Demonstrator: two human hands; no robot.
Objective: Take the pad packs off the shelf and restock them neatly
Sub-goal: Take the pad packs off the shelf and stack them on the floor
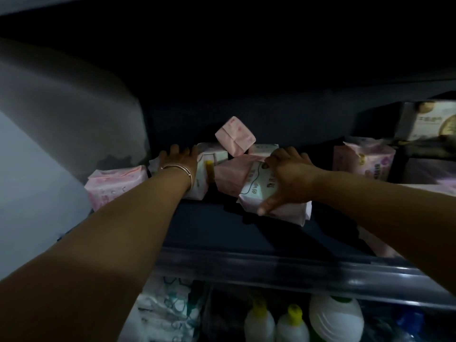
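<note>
Bottles [291,322] stand nearest, below the dark shelf [246,233]. On it, the right hand [288,178] grips a white pad pack [266,193], thumb spread along its near edge, fingers curled over the far edge. Left hand [180,159] lies flat, fingers straight, on another pack [199,183]. Farther back, a small pink pack [234,135] sits tilted.

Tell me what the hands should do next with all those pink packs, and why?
Probably lift out the white pad pack first. The right hand already grips it, thumb at its front edge, near the shelf front. The left hand rests flat on another white pack, steadying the heap while a small pink pack sits tilted on top.
</note>
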